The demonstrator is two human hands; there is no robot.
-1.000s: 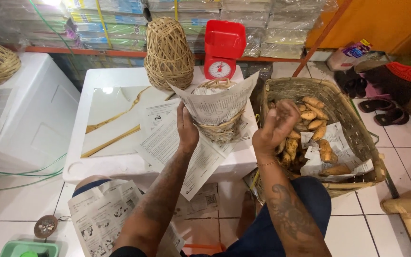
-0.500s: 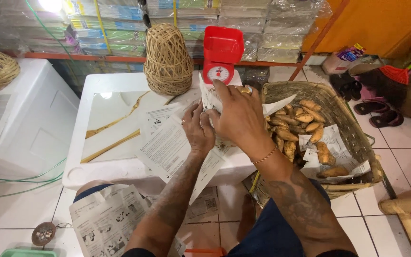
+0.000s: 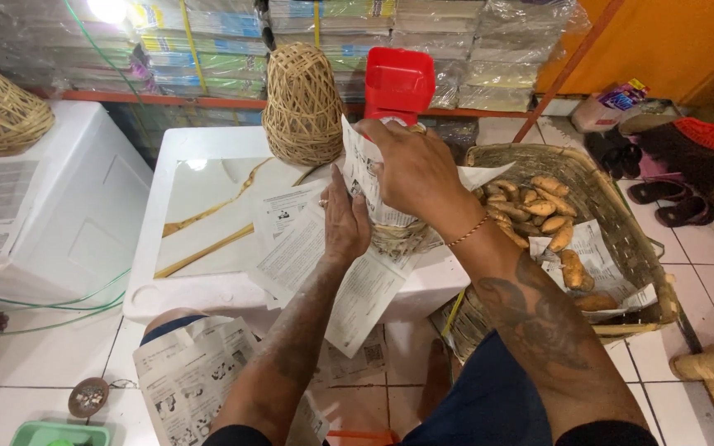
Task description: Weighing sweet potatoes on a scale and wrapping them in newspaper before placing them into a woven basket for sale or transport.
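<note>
On a white table (image 3: 208, 289) stands a small woven basket (image 3: 398, 238) lined with printed paper (image 3: 364, 169). My left hand (image 3: 342, 221) presses against its left side, on the paper. My right hand (image 3: 411, 169) reaches over the top and folds the paper down over the basket's opening. What lies inside the small basket is hidden. More printed sheets (image 3: 307, 256) lie under it and hang over the table's front edge.
A large woven basket (image 3: 621, 239) of brown tubers (image 3: 543, 206) sits on the floor at the right. A ball of rattan twine (image 3: 301, 103) and a red scale (image 3: 398, 83) stand behind. A white box (image 3: 59, 215) is left; stacked paper bundles (image 3: 233, 41) line the back.
My right hand has come from the large basket of tubers to the top of the small basket and now covers it with the paper. My left hand stayed at the basket's side.
</note>
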